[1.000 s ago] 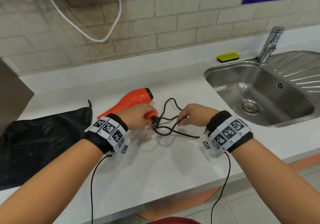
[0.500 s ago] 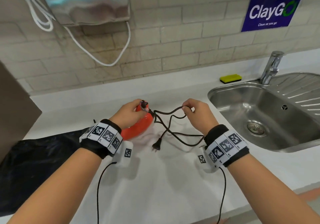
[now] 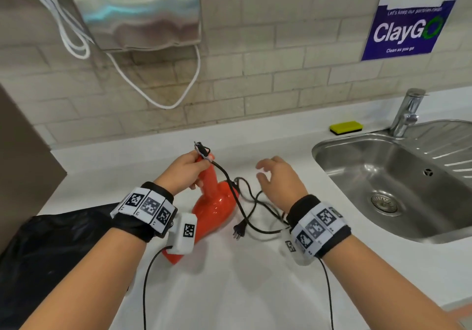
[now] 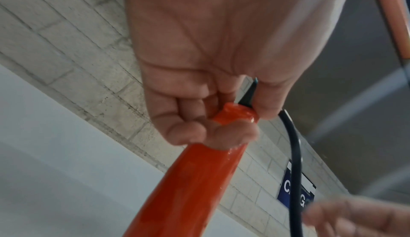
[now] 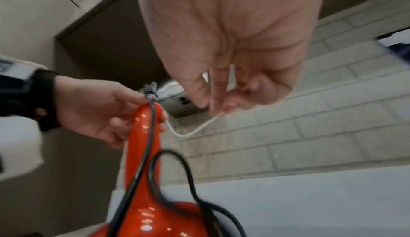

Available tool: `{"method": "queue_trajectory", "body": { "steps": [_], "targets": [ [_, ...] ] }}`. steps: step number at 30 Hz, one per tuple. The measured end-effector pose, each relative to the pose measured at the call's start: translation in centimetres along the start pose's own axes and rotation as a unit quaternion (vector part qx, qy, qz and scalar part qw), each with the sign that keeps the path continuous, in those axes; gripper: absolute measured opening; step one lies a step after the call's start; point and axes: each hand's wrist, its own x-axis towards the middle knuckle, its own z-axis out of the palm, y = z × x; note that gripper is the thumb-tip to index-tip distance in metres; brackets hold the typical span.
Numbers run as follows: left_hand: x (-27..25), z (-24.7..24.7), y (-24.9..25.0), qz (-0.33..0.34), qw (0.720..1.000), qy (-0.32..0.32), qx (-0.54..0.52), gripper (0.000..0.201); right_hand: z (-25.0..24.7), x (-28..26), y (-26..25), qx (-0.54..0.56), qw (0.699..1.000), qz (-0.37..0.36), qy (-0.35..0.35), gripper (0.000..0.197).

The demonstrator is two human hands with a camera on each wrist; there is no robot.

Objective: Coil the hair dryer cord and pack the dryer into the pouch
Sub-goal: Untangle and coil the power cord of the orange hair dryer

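Observation:
The red hair dryer (image 3: 214,209) stands on the white counter with its handle pointing up. My left hand (image 3: 201,166) grips the handle's top end, where the black cord (image 3: 245,202) comes out; the left wrist view shows fingers and thumb curled round the red handle (image 4: 193,179). The cord hangs down the dryer and lies in loose loops on the counter, ending in the plug (image 3: 238,230). My right hand (image 3: 265,174) hovers just right of the handle, fingers relaxed, holding nothing. The black pouch (image 3: 51,253) lies flat at the left.
A steel sink (image 3: 332,151) with a faucet (image 3: 406,112) fills the right side, and a yellow sponge (image 3: 346,127) lies behind it. A metal wall unit (image 3: 135,10) with white cables hangs above the counter. A dark panel borders the left.
My left hand has tipped the dryer from lying flat to standing with the handle up. My right hand has let go of the cord, which has dropped onto the counter.

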Motion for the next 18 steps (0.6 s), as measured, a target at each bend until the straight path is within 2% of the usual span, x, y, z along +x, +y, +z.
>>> {"method": "queue_trajectory", "body": {
  "steps": [1, 3, 5, 6, 7, 9, 11, 13, 15, 16, 18],
  "targets": [
    [0.2, 0.1, -0.1, 0.002, 1.000, 0.013, -0.004, 0.012, 0.3, -0.3, -1.1, 0.041, 0.999, -0.025, -0.006, 0.026],
    [0.4, 0.4, 0.0, 0.014, 0.999, 0.041, -0.011, 0.008, 1.3, -0.6, -2.9, 0.095, 0.989, -0.034, -0.111, 0.031],
    [0.7, 0.6, -0.1, 0.037, 0.998, 0.054, -0.005, 0.008, 2.6, -0.6, -3.8, 0.085, 0.971, -0.028, -0.224, 0.033],
    [0.8, 0.6, -0.2, 0.042, 0.997, 0.057, 0.008, 0.007, 3.2, -0.6, -4.0, 0.085, 0.968, -0.024, -0.234, 0.029],
    [0.9, 0.6, -0.2, 0.051, 0.997, 0.062, 0.013, 0.002, 3.4, -0.4, -4.0, 0.106, 0.971, -0.015, -0.215, 0.024],
    [1.2, 0.6, -0.3, 0.073, 0.994, 0.080, 0.013, 0.010, 3.2, -0.3, -4.0, 0.161, 0.979, 0.001, -0.121, 0.017],
    [1.4, 0.6, 0.0, 0.120, 0.988, 0.097, -0.017, 0.024, 2.4, 0.0, -4.1, 0.175, 0.984, -0.026, -0.024, 0.013],
    [1.4, 0.5, 0.3, 0.170, 0.981, 0.074, -0.064, 0.048, 1.3, 0.5, -4.1, 0.183, 0.981, -0.058, 0.026, 0.013],
    [1.4, 0.4, 0.5, 0.211, 0.974, 0.041, -0.066, 0.060, 0.1, 0.9, -4.2, 0.185, 0.978, -0.076, 0.060, 0.015],
    [1.4, 0.4, 0.7, 0.222, 0.973, 0.026, -0.063, 0.061, -0.3, 1.2, -4.2, 0.185, 0.977, -0.079, 0.076, 0.016],
    [1.5, 0.3, 1.1, 0.222, 0.973, -0.006, -0.064, 0.049, -1.0, 1.8, -4.0, 0.172, 0.977, -0.082, 0.101, 0.018]
  ]
}}
